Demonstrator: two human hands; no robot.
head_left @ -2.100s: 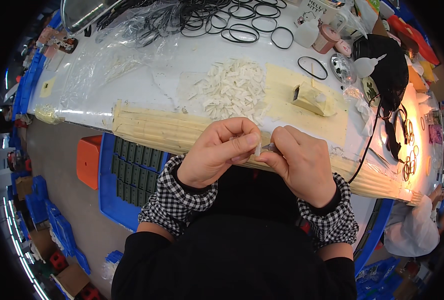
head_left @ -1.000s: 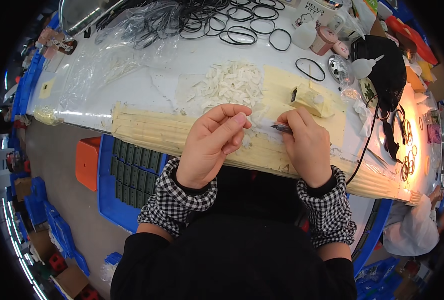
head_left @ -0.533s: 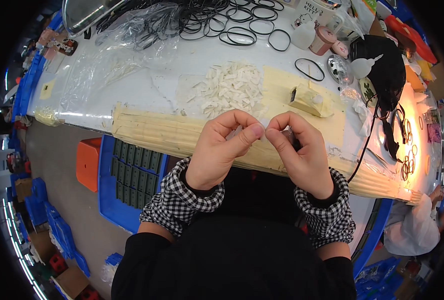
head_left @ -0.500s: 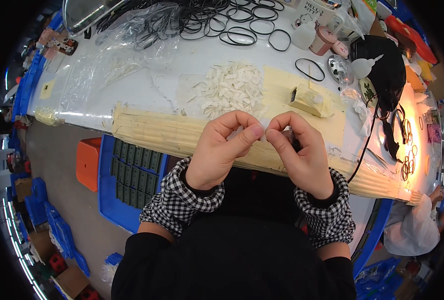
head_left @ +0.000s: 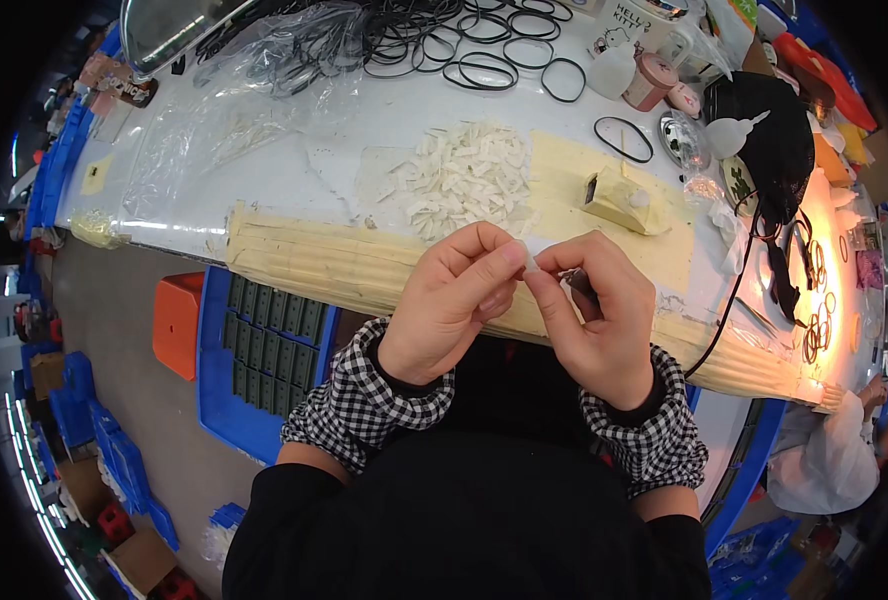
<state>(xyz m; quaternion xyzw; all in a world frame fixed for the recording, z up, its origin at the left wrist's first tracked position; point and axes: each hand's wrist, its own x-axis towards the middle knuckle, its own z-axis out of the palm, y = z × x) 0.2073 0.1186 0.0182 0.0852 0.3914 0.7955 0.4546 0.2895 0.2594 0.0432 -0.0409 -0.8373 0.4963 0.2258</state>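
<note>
Fingers pinched, left hand [head_left: 451, 305] and right hand [head_left: 604, 320] meet on a white piece [head_left: 531, 261], mid-frame, below the pile [head_left: 471, 175]; light pressure looks wise, with the right's tucked tool [head_left: 583, 288] held clear.

Here's the white worktable [head_left: 309, 165], sweeping across the upper half of the frame, layered yellowish padding [head_left: 314, 252] along its near edge. Top centre, a loose heap of short white strips [head_left: 469, 180]! Just right of it, a yellow-wrapped block [head_left: 624, 203] on a pale yellow sheet [head_left: 559, 160]. Black bands [head_left: 394, 32] tangle above; clear plastic film [head_left: 204, 130] sprawls upper left; a pink jar [head_left: 652, 82] stands upper right.
</note>
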